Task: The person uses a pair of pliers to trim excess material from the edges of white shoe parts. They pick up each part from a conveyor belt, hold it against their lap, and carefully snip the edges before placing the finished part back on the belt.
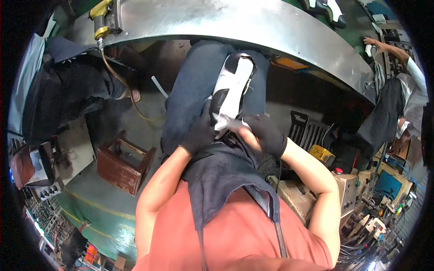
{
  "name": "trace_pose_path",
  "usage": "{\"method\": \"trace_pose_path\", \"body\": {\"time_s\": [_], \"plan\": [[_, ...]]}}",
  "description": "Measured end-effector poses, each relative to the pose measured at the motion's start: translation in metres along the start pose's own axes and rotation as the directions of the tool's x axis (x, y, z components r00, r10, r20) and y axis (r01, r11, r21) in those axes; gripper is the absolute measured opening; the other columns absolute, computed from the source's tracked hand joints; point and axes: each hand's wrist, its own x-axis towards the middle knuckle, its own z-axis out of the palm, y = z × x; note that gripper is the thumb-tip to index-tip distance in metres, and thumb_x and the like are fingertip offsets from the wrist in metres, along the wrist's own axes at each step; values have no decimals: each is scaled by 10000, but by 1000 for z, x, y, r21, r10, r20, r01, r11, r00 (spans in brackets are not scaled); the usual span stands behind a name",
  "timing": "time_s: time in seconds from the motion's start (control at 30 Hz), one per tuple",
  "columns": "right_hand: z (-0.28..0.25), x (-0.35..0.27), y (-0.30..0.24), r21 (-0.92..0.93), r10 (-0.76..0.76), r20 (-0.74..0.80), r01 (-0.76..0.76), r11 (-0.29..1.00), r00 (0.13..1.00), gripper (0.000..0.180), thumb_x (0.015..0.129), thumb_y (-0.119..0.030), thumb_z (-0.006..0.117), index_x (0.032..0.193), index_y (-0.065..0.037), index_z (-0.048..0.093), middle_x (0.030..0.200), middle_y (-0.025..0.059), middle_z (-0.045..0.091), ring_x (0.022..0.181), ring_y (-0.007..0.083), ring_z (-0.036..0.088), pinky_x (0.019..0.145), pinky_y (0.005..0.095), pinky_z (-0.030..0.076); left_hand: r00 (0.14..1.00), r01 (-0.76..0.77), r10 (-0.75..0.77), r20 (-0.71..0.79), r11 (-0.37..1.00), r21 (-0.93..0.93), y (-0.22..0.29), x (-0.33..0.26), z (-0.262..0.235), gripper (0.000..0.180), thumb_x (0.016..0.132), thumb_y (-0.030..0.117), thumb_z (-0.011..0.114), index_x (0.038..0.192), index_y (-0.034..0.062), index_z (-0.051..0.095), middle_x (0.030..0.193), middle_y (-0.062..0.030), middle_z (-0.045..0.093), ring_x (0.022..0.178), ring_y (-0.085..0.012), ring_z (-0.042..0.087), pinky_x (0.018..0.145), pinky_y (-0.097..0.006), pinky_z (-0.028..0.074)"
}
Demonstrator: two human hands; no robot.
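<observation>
**Two gloved hands holding a shoe on the lap**

Nearest the camera, a salmon-red shirt (235,235) is filling the lower frame, with a dark apron (221,180) hanging down the chest; its strap is running off the bottom edge. Both bare forearms are coming up from below and ending in black gloves.

The left hand (201,131) is lying against the near left side of a black-and-white shoe (233,90), its fingers curled around the heel end and gripping it. The right hand (264,133) is closing over the shoe's near right edge, fingers clenched on the white material there; exactly what the fingertips are pinching is hard to make out, since the glove is covering it. The shoe is resting lengthwise on the person's lap, on blue trousers (190,90), its toe pointing away. Its near end is hidden under the two hands.

To the left, on the green floor (90,198), a small reddish-brown box (124,165) is standing open at the top, its contents too dark to tell. Right of the lap, a black slatted crate (305,128) is only partly showing.

Farther off, a curved grey metal surface (253,25) is arching across the top of the frame, bent by the lens. A yellow tool (103,20) with a hose is hanging at its left end. At far right, another person in a white sleeve (418,74) is reaching upward, cut off by the frame's rim. Cluttered machinery along the right edge is too small to identify.
</observation>
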Motion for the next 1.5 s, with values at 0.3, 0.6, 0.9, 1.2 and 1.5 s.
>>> {"method": "trace_pose_path", "body": {"time_s": [0.3, 0.6, 0.9, 1.2, 1.5], "plan": [[-7, -32, -22, -84, 188, 100, -180, 980, 977, 259, 923, -247, 519, 875, -2, 591, 753, 185, 586, 704, 352, 581, 623, 395, 438, 962, 74, -103, -253, 990, -122, -15, -3, 31, 596, 818, 294, 661, 1250, 13, 361, 979, -287, 595, 917, -420, 604, 744, -433, 473], [-28, -61, 27, -119, 275, 167, -258, 959, 947, 270, 932, -250, 535, 836, -3, 584, 721, 186, 557, 632, 298, 527, 606, 375, 425, 990, 38, -62, 128, 983, 181, 55, -19, -77, 759, 740, 303, 771, 1330, 7, 397, 1324, -194, 470, 1276, -314, 414, 1079, -372, 286], [-26, -71, 3, 377, 481, 76, -472, 797, 874, 335, 978, -331, 463, 939, -19, 581, 803, -1, 530, 750, 98, 462, 681, 260, 412, 956, -208, 191, -221, 977, -54, 52, 74, -21, 659, 782, 215, 721, 1322, 3, 408, 1353, -219, 442, 1252, -324, 447, 1041, -370, 359], [-31, -11, 42, -70, 381, 409, -388, 919, 829, 436, 934, -391, 492, 855, 13, 634, 744, 101, 632, 684, 201, 588, 641, 370, 450, 995, -94, 95, 25, 993, -69, 53, 13, -6, 794, 816, 233, 698, 1405, -70, 260, 1422, -266, 347, 1329, -303, 360, 1047, -357, 340], [-26, 37, 85, -612, 4, 331, 211, 762, 944, 402, 881, -416, 526, 747, -43, 594, 637, 169, 590, 625, 343, 621, 580, 427, 514, 998, -22, 21, -53, 1000, -10, 15, 26, 0, 682, 871, 113, 590, 1421, -63, 227, 1427, -249, 349, 1289, -297, 408, 1055, -354, 339]]}}
